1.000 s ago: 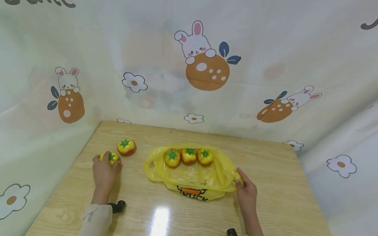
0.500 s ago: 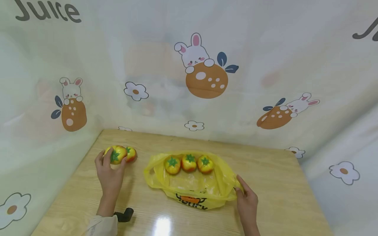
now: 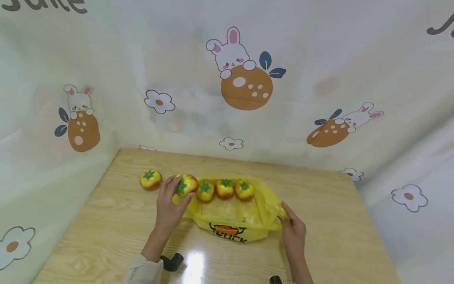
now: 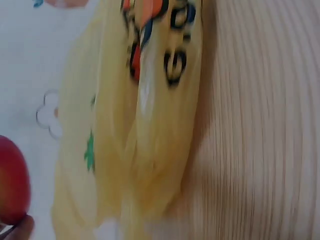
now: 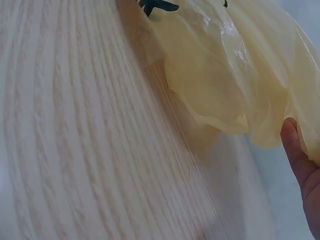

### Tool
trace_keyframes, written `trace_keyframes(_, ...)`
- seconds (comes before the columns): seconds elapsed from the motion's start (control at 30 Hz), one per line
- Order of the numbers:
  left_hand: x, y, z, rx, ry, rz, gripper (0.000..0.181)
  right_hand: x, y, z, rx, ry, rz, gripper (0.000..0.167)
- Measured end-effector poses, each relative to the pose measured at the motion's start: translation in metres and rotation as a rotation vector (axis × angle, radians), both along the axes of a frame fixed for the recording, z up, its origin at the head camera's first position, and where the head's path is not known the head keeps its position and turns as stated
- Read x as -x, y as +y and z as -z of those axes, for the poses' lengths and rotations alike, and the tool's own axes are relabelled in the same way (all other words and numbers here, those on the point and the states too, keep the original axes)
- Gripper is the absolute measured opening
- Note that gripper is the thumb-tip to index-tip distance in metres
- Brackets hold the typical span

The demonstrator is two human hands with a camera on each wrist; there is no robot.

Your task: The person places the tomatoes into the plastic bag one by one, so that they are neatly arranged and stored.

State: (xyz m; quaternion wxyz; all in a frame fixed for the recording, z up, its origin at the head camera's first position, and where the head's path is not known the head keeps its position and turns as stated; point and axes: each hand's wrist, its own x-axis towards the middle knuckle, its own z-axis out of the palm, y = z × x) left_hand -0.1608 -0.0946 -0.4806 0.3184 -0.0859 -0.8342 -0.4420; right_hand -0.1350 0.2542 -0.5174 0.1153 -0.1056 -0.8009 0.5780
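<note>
My left hand (image 3: 171,206) grips a yellow-red fruit (image 3: 186,185) with a green leafy top, held over the left edge of a yellow plastic bag (image 3: 232,221). Three similar fruits (image 3: 224,189) sit side by side inside the open bag. With thumb and fingers, my right hand (image 3: 293,229) pinches the bag's right edge. In the left wrist view, part of the held fruit (image 4: 12,181) shows at the left, beside the bag (image 4: 165,125). The right wrist view has a fingertip of my right hand (image 5: 304,170) against the thin plastic (image 5: 210,80).
One more yellow-red fruit (image 3: 150,179) lies on the wooden table (image 3: 106,221), left of the bag. A pale curtain (image 3: 184,71) printed with rabbits and flowers stands behind the table and along its sides.
My left hand has lifted the fruit off the table's left side and carried it right to the bag. My right hand keeps its pinch on the bag's edge.
</note>
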Motion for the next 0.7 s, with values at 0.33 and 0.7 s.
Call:
trace_keyframes(0.33,-0.003,0.025,0.008,0.094,-0.176,0.157,0.058,0.000,0.000,0.001,0.075,-0.001,-0.029,0.046)
trace_keyframes(0.7,-0.003,0.033,0.022,0.168,-0.172,0.112,0.058,-0.004,-0.002,0.005,0.085,-0.009,-0.001,0.045)
